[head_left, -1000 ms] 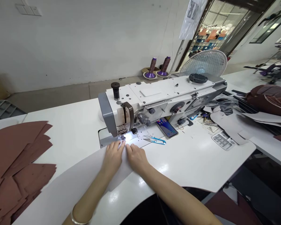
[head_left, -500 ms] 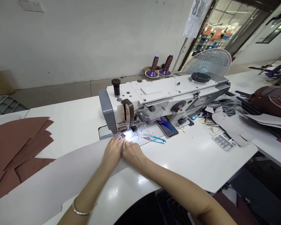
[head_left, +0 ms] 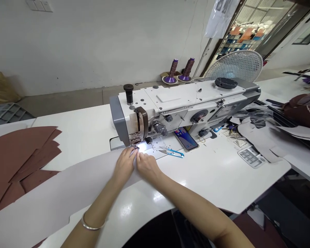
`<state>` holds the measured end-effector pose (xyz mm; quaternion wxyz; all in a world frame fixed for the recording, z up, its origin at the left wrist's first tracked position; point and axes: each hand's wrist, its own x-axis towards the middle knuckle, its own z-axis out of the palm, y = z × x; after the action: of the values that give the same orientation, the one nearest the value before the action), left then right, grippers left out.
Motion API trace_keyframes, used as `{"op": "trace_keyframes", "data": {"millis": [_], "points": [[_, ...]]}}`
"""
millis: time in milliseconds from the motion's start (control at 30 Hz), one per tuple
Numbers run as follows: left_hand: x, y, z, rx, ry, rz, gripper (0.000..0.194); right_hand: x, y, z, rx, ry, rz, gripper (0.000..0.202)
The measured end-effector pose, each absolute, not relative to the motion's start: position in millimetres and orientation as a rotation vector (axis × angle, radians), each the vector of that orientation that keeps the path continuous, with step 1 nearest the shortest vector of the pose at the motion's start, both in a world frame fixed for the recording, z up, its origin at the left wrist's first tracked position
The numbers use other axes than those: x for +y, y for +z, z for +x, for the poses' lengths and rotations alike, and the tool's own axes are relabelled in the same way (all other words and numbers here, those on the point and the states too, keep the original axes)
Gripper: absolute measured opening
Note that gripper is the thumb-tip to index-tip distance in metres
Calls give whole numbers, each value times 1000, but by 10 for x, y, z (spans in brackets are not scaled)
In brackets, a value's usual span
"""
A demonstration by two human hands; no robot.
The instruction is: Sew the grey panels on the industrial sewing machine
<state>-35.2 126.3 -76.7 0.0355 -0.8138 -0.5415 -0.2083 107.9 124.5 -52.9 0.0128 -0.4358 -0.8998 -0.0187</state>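
A long, pale grey-white fabric piece [head_left: 74,186] lies across the table, its right end under the needle area of a white sewing machine [head_left: 181,98]. My left hand [head_left: 124,163] grips that end just in front of the presser foot [head_left: 135,146], fingers bent and close together. Right beside it, my right hand [head_left: 147,166] is closed with its fingertips pinching the edge of the same piece. Fingers cover the exact spot they hold. The machine's lamp lights the plate near the fingertips. Thread snips [head_left: 172,152] with blue handles rest to the right of my hands.
Brown cut pieces [head_left: 20,148] are stacked at the left. A phone [head_left: 186,139] lies under the machine arm. To the right are pale offcuts [head_left: 255,139] and a white compartment tray [head_left: 251,156]. Two thread cones [head_left: 172,71] and a fan [head_left: 235,67] stand behind.
The fabric has shifted toward the machine, bringing its far left end into view. Both hands stay at the presser foot, with fingers slightly rearranged. The camera view has turned a little.
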Motion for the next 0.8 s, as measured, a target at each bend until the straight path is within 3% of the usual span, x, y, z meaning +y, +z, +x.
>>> {"op": "trace_keyframes", "data": {"millis": [800], "points": [[1044,-802,-200,-1723,-508,-2317,40,1288,-543,1067,-2794,12,-1359,30]]}}
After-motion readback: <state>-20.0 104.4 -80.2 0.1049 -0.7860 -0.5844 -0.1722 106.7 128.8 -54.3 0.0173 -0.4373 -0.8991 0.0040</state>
